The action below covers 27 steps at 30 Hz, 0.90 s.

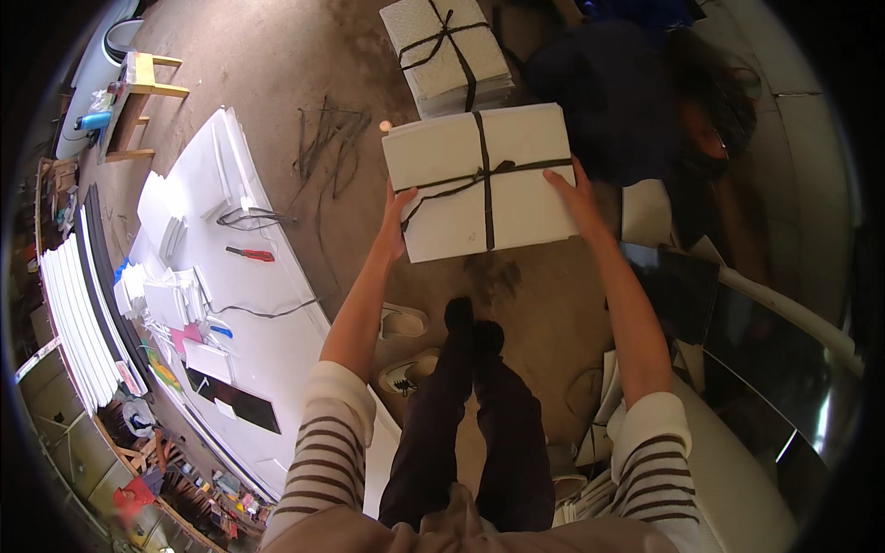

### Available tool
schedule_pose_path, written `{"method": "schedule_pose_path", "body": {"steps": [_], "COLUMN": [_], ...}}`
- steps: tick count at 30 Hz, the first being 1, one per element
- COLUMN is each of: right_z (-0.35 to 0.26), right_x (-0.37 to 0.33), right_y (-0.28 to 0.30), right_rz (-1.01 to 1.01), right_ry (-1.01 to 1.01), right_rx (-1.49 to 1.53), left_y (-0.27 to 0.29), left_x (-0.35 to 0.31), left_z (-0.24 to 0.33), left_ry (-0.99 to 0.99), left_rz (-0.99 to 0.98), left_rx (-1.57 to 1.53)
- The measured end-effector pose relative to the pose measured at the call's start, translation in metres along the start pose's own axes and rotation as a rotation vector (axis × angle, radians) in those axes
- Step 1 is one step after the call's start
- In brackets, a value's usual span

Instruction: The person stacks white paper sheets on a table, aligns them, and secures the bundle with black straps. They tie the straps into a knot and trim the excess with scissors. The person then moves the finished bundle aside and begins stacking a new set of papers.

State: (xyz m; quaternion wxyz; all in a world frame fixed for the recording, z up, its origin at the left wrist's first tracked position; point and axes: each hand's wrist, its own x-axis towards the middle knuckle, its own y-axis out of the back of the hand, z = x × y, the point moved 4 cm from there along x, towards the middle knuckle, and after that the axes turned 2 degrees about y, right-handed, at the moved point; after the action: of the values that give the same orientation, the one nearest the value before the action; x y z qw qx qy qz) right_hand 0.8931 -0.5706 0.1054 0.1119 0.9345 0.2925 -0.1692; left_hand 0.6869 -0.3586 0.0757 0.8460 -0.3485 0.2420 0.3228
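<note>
Clearly, in the head view, both hands grasp one tied bundle of white sheets (479, 182), held out in front of the body above the floor. The left hand (395, 224) clasps the bundle's left edge, fingers curled under it, and the right hand (573, 195) grips the right edge with the thumb on top. A dark cord runs crosswise over the bundle and is already knotted near its middle, so the binding looks done; judging by the lift, what remains is setting it somewhere. A second tied bundle (449, 52) with a textured top lies on the floor just beyond, bound the same way, which suggests at least one pack is finished and put down. Loose dark cords (327, 147) lie scattered on the concrete floor (277, 55) to the left of it.

Beside the bundle, on the right, another person in dark clothes (636, 101) crouches low. To the left, a large white board (277, 313) lies flat, carrying small stacks of white pieces, a red-handled tool (250, 253) and a cable. White panels (74, 323) stand stacked on edge further left, and a small wooden stool (138, 97) stands near the upper left. The room looks like a cluttered workshop.
</note>
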Motion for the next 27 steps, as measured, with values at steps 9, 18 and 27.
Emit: {"method": "schedule_pose_path", "body": {"steps": [9,18,27], "right_z": [0.063,-0.02,-0.005], "right_x": [0.091,0.03,-0.181], "right_y": [-0.009,-0.037,0.076], "right_rz": [0.049,-0.02,-0.561], "right_ry": [0.327,0.26,-0.084], "right_rx": [-0.481,-0.905,-0.881], "left_y": [-0.02,-0.029,0.026], "left_x": [0.083,0.007,-0.323], "left_z": [-0.003,0.074,0.134], "left_ry": [-0.242,-0.339,-0.587], "left_rz": [0.031,0.396,0.678], "left_rx": [0.538,1.031,0.826]}}
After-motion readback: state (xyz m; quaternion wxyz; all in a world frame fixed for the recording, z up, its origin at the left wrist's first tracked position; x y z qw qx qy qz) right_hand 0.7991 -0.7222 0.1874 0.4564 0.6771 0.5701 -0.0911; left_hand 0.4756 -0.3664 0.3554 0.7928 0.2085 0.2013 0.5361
